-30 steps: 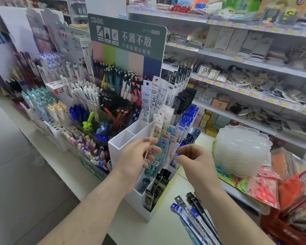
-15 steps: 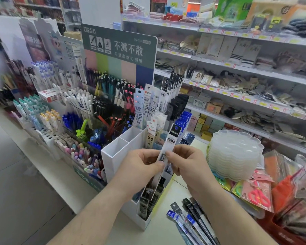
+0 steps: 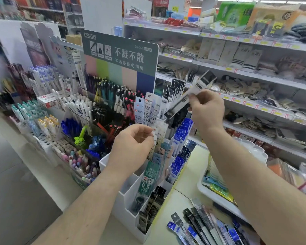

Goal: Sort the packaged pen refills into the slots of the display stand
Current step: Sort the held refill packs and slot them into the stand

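A white tiered display stand (image 3: 129,197) stands on the counter, its slots filled with packaged pen refills: a green pack (image 3: 147,181), blue packs (image 3: 180,138) and black packs (image 3: 152,209) at the front. My right hand (image 3: 207,110) pinches a black-and-white refill pack (image 3: 180,103), held tilted in the air above the back rows. My left hand (image 3: 131,145) hovers over the stand's middle, fingertips pinching the top of a white refill pack (image 3: 155,137) that stands in a slot. Several loose refill packs (image 3: 207,228) lie on the counter at the lower right.
A large pen display with a green sign (image 3: 120,53) stands behind and left of the stand. A white tray (image 3: 210,193) of packaged goods and a stack of clear plastic plates (image 3: 254,151) sit to the right. Store shelves (image 3: 254,80) run along the back.
My right hand has lifted the black-and-white pack up and to the right, away from my left hand. My left hand has let go of it and moved onto the white packs.
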Tool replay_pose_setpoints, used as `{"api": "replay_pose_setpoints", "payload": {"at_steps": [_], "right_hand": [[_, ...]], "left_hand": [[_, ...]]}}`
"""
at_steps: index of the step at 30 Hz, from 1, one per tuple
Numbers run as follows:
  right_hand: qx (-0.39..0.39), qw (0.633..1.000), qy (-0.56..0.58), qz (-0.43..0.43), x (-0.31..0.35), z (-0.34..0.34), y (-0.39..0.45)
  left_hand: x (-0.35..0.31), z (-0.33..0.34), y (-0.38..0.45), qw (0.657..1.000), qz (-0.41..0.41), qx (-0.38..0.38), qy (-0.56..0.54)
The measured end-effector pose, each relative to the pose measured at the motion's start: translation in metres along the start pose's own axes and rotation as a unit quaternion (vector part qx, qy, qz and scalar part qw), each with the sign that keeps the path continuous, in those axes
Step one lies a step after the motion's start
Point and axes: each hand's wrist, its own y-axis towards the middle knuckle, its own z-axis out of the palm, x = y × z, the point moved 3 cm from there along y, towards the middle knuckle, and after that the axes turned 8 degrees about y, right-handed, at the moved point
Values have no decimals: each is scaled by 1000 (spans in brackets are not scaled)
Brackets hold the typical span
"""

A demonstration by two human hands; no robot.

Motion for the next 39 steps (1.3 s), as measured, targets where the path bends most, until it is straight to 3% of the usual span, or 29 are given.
{"api": "replay_pose_setpoints", "payload": {"at_steps": [8,14,19,31,36,39], "right_hand": [[46,988,-134,-57,-23,48,22],[122,938,-324,9,-45,71,29],[133,918,-371,38,-43,78,32],[81,959,-272,3,-43,-3,-48],[56,977,-165,120,-81,-72,-118],[50,957,-180,221,-114,-105,-164]], "left_hand": [[14,2,6,1000,-2,4,23],[13,3,5,999,10,8,31],[4,6,1,999,26,17,22],[-5,62,-40,992,49,119,6],[30,117,-86,972,5,236,16],[65,149,-106,951,-45,301,50]]}}
